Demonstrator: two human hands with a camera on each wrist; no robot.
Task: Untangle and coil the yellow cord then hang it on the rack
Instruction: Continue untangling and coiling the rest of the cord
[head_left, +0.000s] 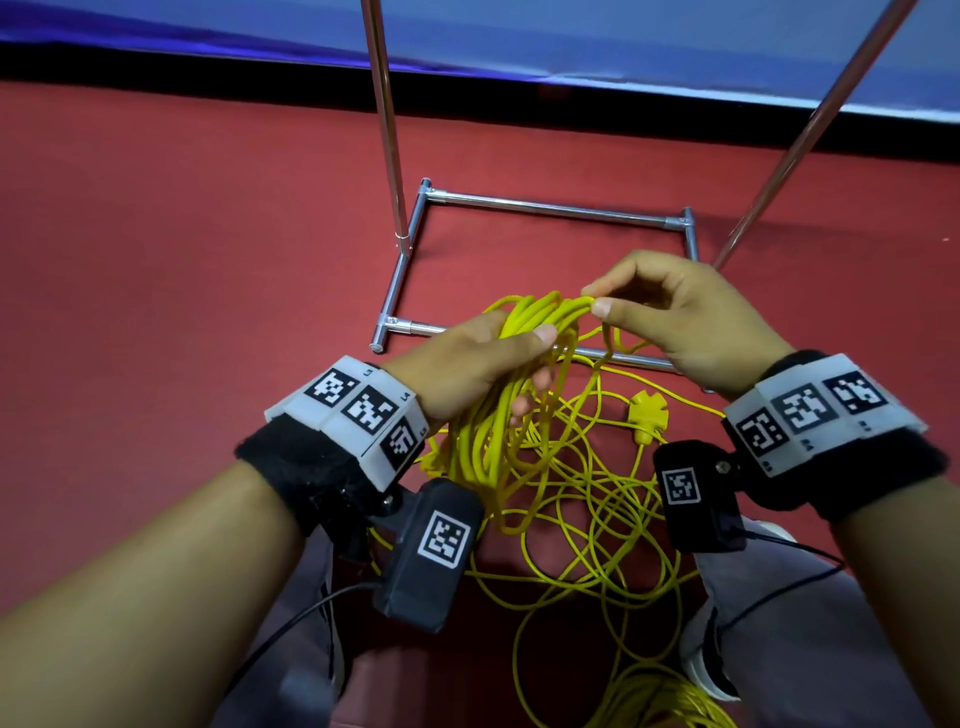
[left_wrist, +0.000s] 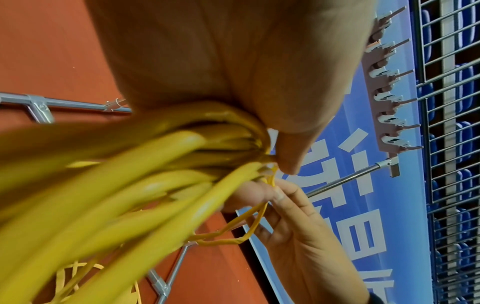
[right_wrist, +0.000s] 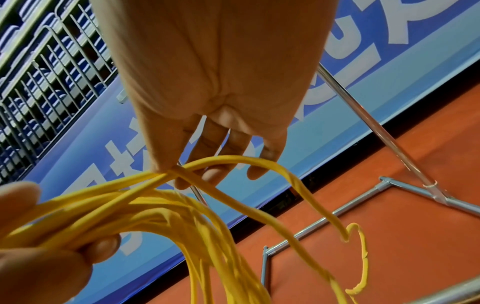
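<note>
My left hand (head_left: 483, 369) grips a bundle of several loops of the yellow cord (head_left: 524, 332), thumb laid across the top. My right hand (head_left: 675, 312) pinches one strand of the cord between thumb and forefinger at the top of the bundle; the other fingers are loose. In the right wrist view the pinched yellow cord (right_wrist: 221, 164) arcs down in a loop. The left wrist view shows the cord bundle (left_wrist: 182, 156) under my thumb. Loose tangled cord (head_left: 597, 509) lies on the red floor below, with its yellow plug (head_left: 647, 410). The chrome rack (head_left: 556, 208) stands just beyond my hands.
The rack's two upright poles (head_left: 384, 119) rise past the top of the head view. A hook bar (left_wrist: 387, 86) hangs at the rack's top. A blue banner (head_left: 623, 36) and a metal fence (left_wrist: 451, 144) stand behind. My legs and a shoe (head_left: 711, 654) flank the cord pile.
</note>
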